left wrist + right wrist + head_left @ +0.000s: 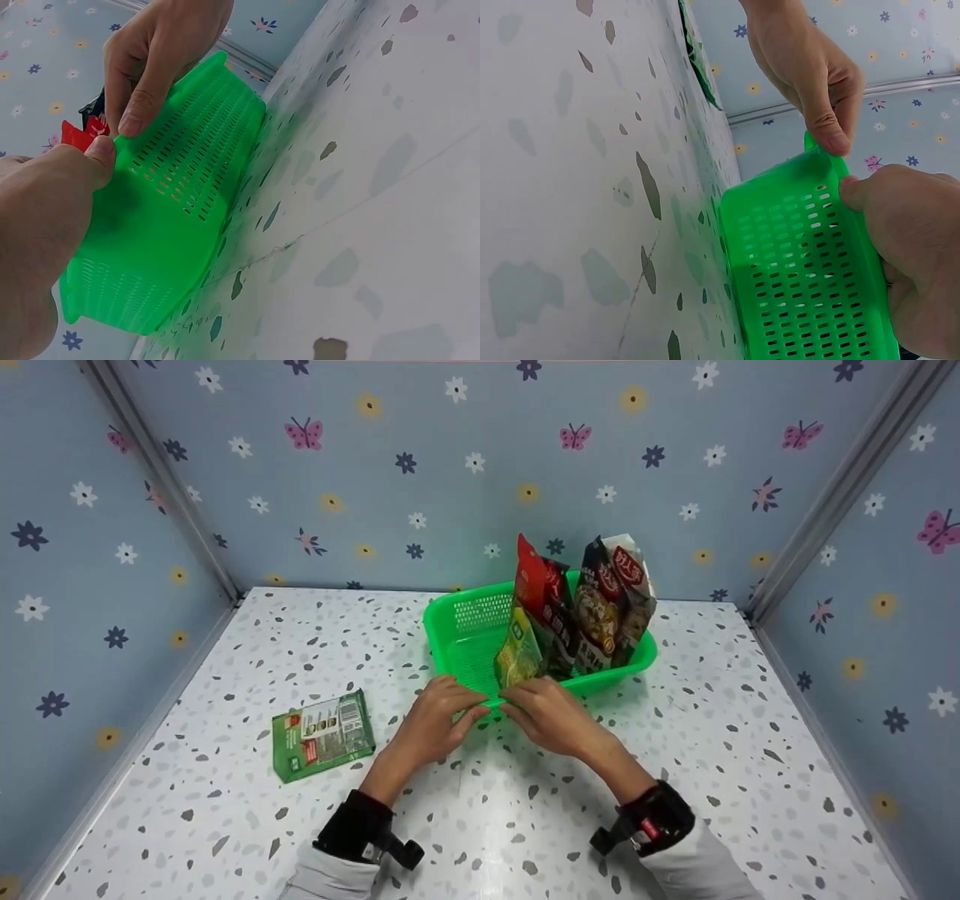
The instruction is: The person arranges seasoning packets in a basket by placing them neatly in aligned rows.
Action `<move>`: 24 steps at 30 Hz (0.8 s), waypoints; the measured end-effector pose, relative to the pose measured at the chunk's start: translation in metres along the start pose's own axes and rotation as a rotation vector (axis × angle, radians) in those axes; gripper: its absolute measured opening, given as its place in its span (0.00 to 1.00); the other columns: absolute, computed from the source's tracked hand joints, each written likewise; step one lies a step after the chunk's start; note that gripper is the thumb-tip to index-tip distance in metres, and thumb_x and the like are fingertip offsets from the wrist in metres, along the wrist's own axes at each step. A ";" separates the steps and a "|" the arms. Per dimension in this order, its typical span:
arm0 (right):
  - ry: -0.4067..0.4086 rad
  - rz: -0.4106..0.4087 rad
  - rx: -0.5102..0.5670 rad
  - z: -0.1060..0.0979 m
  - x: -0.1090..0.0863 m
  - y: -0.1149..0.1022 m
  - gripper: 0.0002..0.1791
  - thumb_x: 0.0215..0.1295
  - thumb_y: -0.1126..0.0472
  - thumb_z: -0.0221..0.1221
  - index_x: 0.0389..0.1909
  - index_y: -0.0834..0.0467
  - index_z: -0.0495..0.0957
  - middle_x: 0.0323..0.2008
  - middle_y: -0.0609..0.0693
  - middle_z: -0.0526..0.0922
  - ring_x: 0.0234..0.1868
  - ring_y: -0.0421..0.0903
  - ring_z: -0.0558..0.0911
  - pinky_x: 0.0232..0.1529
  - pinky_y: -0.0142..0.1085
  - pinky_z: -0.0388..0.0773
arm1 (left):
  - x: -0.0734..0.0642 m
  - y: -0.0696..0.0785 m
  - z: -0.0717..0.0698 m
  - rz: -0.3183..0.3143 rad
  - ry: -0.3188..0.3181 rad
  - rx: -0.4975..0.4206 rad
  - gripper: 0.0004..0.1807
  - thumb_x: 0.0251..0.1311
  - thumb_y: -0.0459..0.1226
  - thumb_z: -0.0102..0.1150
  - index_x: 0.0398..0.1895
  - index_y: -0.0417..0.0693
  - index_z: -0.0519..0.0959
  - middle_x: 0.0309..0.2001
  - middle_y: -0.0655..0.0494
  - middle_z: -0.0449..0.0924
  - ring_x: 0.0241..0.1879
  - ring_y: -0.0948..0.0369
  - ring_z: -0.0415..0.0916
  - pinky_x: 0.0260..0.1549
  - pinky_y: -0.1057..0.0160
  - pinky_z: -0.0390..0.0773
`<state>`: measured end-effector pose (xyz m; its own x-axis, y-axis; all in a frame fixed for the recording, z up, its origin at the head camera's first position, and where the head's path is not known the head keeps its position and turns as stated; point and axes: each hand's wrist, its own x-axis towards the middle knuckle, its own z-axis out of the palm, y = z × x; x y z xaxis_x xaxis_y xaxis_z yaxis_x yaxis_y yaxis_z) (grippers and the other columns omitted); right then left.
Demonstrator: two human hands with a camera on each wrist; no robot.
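A green plastic basket (469, 652) with slotted walls stands at an angle on the table. At its near corner my left hand (435, 720) pinches the rim between thumb and fingers. Right beside it, my right hand (551, 716) pinches the same rim, thumb outside the wall, as the right wrist view shows. Inside the basket a red and black pouch (551, 607) and a dark pouch with a food picture (604, 607) stand upright on the right side. A smaller yellow-green packet (520, 652) leans in front of the red one.
To the left of the basket a green packet (322, 735) with a barcode lies flat on the speckled white table (480, 825). Flower-patterned walls (450, 457) close off the back and both sides.
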<state>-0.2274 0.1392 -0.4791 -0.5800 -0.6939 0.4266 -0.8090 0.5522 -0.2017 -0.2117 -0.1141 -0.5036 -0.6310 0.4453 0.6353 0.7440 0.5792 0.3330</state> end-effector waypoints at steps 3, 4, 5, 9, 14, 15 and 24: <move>0.000 0.000 -0.006 0.001 0.000 0.000 0.14 0.85 0.57 0.64 0.59 0.61 0.91 0.50 0.56 0.95 0.51 0.55 0.93 0.56 0.52 0.88 | 0.000 0.000 -0.001 -0.017 -0.018 -0.012 0.11 0.75 0.40 0.73 0.50 0.42 0.94 0.44 0.48 0.97 0.46 0.51 0.93 0.67 0.41 0.82; 0.003 -0.002 -0.009 0.001 0.000 0.000 0.14 0.85 0.57 0.64 0.59 0.61 0.90 0.50 0.56 0.95 0.51 0.55 0.93 0.56 0.52 0.88 | 0.000 0.000 -0.001 -0.016 -0.019 -0.016 0.11 0.75 0.40 0.73 0.50 0.42 0.94 0.44 0.48 0.97 0.46 0.51 0.94 0.68 0.40 0.82; 0.006 -0.003 -0.010 0.001 0.000 0.000 0.14 0.85 0.58 0.64 0.59 0.61 0.90 0.50 0.56 0.95 0.51 0.55 0.93 0.56 0.52 0.88 | 0.000 0.000 -0.001 -0.017 -0.020 -0.021 0.10 0.75 0.40 0.73 0.49 0.42 0.94 0.44 0.47 0.97 0.46 0.51 0.94 0.69 0.39 0.81; 0.032 -0.012 -0.020 0.003 -0.001 0.001 0.13 0.83 0.59 0.66 0.58 0.60 0.90 0.49 0.56 0.95 0.50 0.55 0.93 0.55 0.51 0.88 | 0.000 0.000 -0.001 -0.015 -0.018 -0.025 0.10 0.75 0.39 0.73 0.49 0.43 0.95 0.44 0.47 0.97 0.46 0.51 0.94 0.71 0.37 0.81; 0.063 -0.009 -0.042 0.007 -0.002 0.002 0.12 0.82 0.59 0.68 0.58 0.60 0.91 0.49 0.56 0.94 0.50 0.54 0.92 0.53 0.51 0.87 | 0.000 -0.001 0.000 -0.016 -0.013 -0.031 0.09 0.75 0.39 0.73 0.49 0.44 0.95 0.44 0.47 0.97 0.46 0.51 0.94 0.72 0.37 0.80; 0.066 -0.005 -0.049 0.008 -0.003 0.002 0.13 0.82 0.58 0.67 0.58 0.59 0.91 0.49 0.56 0.94 0.50 0.54 0.92 0.53 0.51 0.87 | 0.000 -0.001 0.000 -0.015 -0.009 -0.033 0.09 0.75 0.39 0.73 0.49 0.44 0.95 0.43 0.47 0.97 0.46 0.51 0.94 0.72 0.37 0.80; 0.119 -0.002 -0.106 0.016 -0.005 -0.001 0.12 0.82 0.58 0.68 0.57 0.59 0.91 0.47 0.54 0.93 0.48 0.53 0.91 0.50 0.49 0.85 | 0.000 -0.002 0.004 -0.017 0.009 -0.032 0.09 0.75 0.39 0.74 0.47 0.43 0.95 0.43 0.48 0.97 0.45 0.51 0.94 0.69 0.38 0.81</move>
<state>-0.2256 0.1346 -0.4949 -0.5583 -0.6389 0.5292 -0.7916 0.6012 -0.1092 -0.2140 -0.1127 -0.5070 -0.6415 0.4292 0.6358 0.7401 0.5644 0.3657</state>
